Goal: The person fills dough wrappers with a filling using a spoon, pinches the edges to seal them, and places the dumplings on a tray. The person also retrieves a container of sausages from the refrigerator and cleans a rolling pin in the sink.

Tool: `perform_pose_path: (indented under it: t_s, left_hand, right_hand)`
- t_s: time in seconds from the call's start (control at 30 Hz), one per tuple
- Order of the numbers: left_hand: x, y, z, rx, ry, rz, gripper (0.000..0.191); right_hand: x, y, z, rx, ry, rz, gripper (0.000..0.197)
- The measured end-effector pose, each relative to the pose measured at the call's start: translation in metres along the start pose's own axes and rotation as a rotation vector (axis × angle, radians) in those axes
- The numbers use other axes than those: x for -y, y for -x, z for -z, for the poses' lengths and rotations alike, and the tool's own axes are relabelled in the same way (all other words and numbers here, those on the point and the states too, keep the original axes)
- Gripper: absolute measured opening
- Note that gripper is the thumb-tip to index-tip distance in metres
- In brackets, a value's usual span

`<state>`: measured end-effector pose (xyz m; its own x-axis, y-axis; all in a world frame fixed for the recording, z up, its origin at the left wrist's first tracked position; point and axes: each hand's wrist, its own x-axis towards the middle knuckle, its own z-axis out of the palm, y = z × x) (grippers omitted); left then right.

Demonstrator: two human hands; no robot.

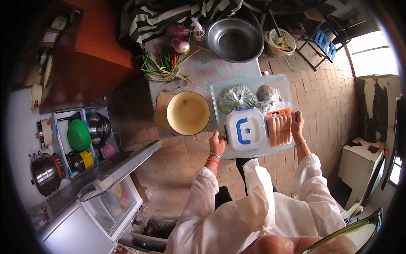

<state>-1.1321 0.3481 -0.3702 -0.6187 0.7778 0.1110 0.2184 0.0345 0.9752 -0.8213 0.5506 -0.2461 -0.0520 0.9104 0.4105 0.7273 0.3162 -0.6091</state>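
Observation:
My left hand (217, 143) and my right hand (297, 125) grip opposite sides of a clear plastic bin (250, 81). The bin's far end overlaps the table edge; whether it rests there I cannot tell. Inside it sits a white food box (259, 133) with blue clips and a blue lid handle. Next to that box lies a pack of sausages (279, 128). Toward the far end are a plastic bag of green vegetables (237, 96) and another bag with reddish produce (268, 93). A cream enamel pot (187, 113) stands on the table, left of the bin.
On the table (222, 68) are a metal basin (234, 39), purple turnips (180, 45), peppers with scallions (166, 60) and a spray bottle (199, 30). A waste basket (279, 43) stands right of it. At lower left a refrigerator door (127, 168) hangs open, near a shelf with a green basin (78, 135).

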Motion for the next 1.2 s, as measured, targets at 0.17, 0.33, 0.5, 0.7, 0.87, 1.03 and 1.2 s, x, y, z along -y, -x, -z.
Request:
perform_pose_path:
  t_s: [0.17, 0.33, 0.5, 0.7, 0.87, 1.03, 1.2]
  left_hand:
    - [0.004, 0.024, 0.009, 0.019, -0.121, -0.008, 0.015]
    - [-0.002, 0.04, 0.005, -0.007, -0.227, 0.003, 0.02]
    - [-0.015, 0.049, 0.003, 0.073, -0.164, 0.146, 0.019]
    - [-0.023, 0.069, -0.002, -0.122, -0.147, 0.169, 0.013]
    - [-0.038, 0.087, -0.013, -0.107, -0.175, 0.137, 0.039]
    - [-0.036, 0.095, -0.009, -0.087, -0.126, 0.179, 0.05]
    - [-0.057, 0.159, 0.047, -0.185, -0.262, -0.047, 0.048]
  right_hand:
    - [-0.006, 0.016, -0.007, 0.053, -0.017, -0.045, 0.019]
    - [-0.009, 0.017, -0.008, 0.083, -0.04, -0.067, 0.02]
    - [-0.025, 0.012, -0.01, 0.054, 0.019, -0.123, 0.021]
    - [-0.024, 0.011, -0.015, 0.03, 0.014, -0.09, 0.022]
    - [-0.044, 0.002, -0.016, 0.011, 0.118, -0.087, 0.026]
    - [-0.042, -0.005, -0.022, 0.078, 0.191, -0.083, 0.033]
    - [0.004, 0.018, -0.007, 0.318, 0.295, 0.02, 0.041]
